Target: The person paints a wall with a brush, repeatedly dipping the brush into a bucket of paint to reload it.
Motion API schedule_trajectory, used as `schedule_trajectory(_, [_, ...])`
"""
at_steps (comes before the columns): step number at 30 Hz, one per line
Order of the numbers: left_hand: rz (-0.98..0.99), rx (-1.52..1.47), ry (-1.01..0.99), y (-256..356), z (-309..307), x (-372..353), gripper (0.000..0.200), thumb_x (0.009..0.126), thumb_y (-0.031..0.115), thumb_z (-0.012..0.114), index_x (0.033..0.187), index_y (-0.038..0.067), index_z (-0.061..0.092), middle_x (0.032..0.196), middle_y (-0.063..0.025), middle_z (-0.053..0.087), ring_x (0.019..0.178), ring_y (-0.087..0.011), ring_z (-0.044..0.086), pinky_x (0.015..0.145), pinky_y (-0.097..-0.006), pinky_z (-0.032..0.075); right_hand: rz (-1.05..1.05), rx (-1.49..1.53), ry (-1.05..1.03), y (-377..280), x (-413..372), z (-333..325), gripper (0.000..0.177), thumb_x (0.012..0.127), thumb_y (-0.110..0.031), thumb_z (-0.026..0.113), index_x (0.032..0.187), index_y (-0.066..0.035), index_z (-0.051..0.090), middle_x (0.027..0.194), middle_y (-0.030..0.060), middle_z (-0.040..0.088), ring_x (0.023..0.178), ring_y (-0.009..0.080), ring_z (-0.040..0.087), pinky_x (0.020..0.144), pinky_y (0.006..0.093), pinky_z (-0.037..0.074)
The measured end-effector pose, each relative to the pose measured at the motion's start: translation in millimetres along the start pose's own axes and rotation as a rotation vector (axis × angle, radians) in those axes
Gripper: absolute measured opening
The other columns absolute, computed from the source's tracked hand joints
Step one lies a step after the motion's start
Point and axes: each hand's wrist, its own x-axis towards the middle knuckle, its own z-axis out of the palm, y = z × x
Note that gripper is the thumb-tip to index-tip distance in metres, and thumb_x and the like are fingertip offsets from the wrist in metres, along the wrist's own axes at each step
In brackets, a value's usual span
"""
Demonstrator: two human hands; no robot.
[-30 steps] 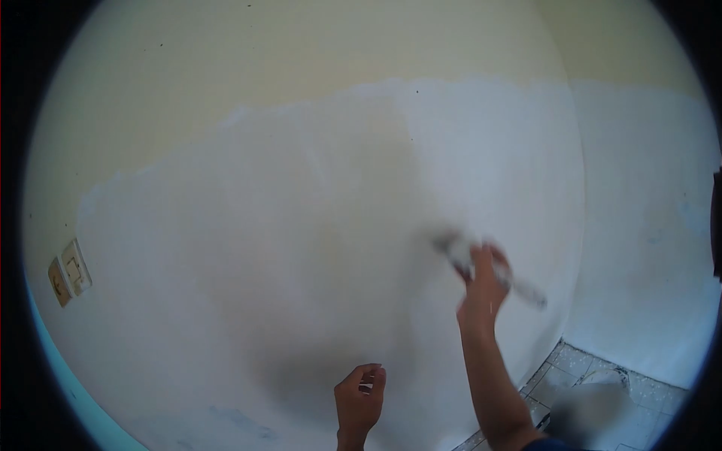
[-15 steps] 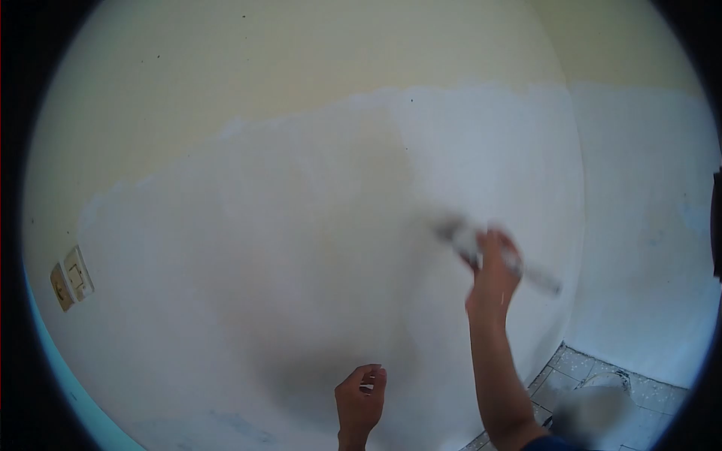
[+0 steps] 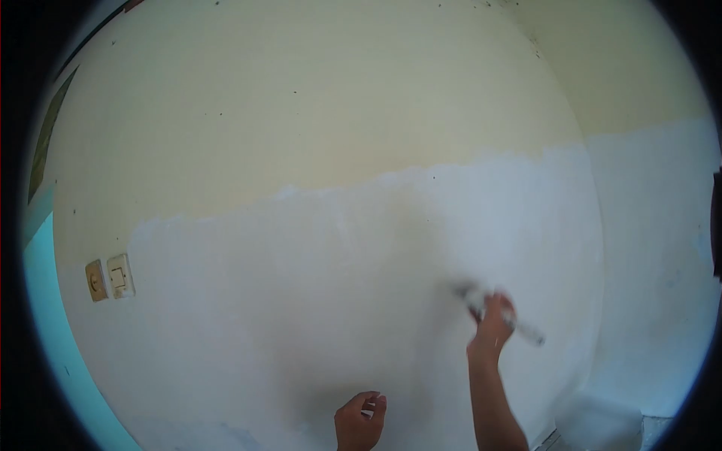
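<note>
My right hand (image 3: 494,325) is closed around a paintbrush (image 3: 531,332), its handle slanting down to the right. The dark bristle end points up and left, close against the wall (image 3: 346,293) and blurred by motion. White paint covers the lower part of the wall, with cream colour above an uneven edge. Low in the middle, my left hand (image 3: 359,422) has its fingers curled in toward the thumb, and a pale gap shows between them. Soft shadows of the hands fall on the wall.
A socket (image 3: 95,281) and a light switch (image 3: 120,276) sit on the wall at left. A turquoise surface (image 3: 56,316) borders the left edge. The adjoining wall (image 3: 654,248) meets this one at right. A blurred pale shape (image 3: 599,425) stands at lower right by the floor.
The view has tilted up, so the wall, switch and paint edge sit lower. The brush and my right hand appear lower; my left hand stays curled. Less floor shows.
</note>
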Motion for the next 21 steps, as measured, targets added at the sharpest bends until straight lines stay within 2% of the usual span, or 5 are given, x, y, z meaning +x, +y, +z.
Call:
schedule_trajectory(6, [-0.007,-0.053,0.005,-9,5,-9,0.022,0.091,0.022,0.066,0.101,0.003,0.069,0.084,-0.0129,0.071,0.071,-0.0205,0.067,0.062,-0.0315,0.053,-0.14,0.114,-0.363,-19,26,177,0.021,0.086,-0.011,0.06,0.102,0.003,0.057,0.097,0.0106,0.058,0.084,0.0189,0.058,0.066,0.03,0.052])
schedule_trajectory(9, [-0.07,-0.028,-0.029,-6,4,-19,0.022,0.092,0.022,0.066,0.102,0.003,0.069,0.086,-0.0129,0.071,0.072,-0.0209,0.067,0.063,-0.032,0.054,-0.287,-0.191,-0.207,61,46,105,0.022,0.086,-0.01,0.059,0.103,0.004,0.056,0.097,0.0112,0.059,0.092,0.0206,0.058,0.082,0.0336,0.049])
schedule_trajectory(14, [-0.113,0.07,-0.016,-3,-8,-28,0.024,0.09,0.023,0.067,0.1,0.001,0.069,0.085,-0.0114,0.072,0.075,-0.0201,0.069,0.065,-0.031,0.055,0.1,-0.187,-0.009,45,-7,-68,0.017,0.093,-0.014,0.061,0.107,-0.005,0.055,0.096,0.0076,0.059,0.086,0.016,0.06,0.071,0.0326,0.054])
schedule_trajectory(18, [-0.14,0.087,-0.005,3,-13,-21,0.025,0.088,0.022,0.067,0.099,0.0,0.07,0.084,-0.0119,0.072,0.075,-0.0202,0.07,0.065,-0.0303,0.056,-0.152,0.062,-0.276,-32,-8,72,0.026,0.091,-0.014,0.062,0.111,-0.001,0.053,0.103,0.0088,0.058,0.095,0.019,0.06,0.08,0.036,0.056])
schedule_trajectory(21, [-0.116,0.066,-0.028,7,-8,-20,0.024,0.088,0.022,0.067,0.099,0.001,0.07,0.085,-0.0119,0.072,0.075,-0.02,0.07,0.065,-0.0305,0.056,-0.221,0.126,-0.397,-30,-2,175,0.022,0.085,-0.011,0.064,0.103,-0.002,0.056,0.097,0.0086,0.058,0.086,0.0172,0.058,0.073,0.0316,0.052])
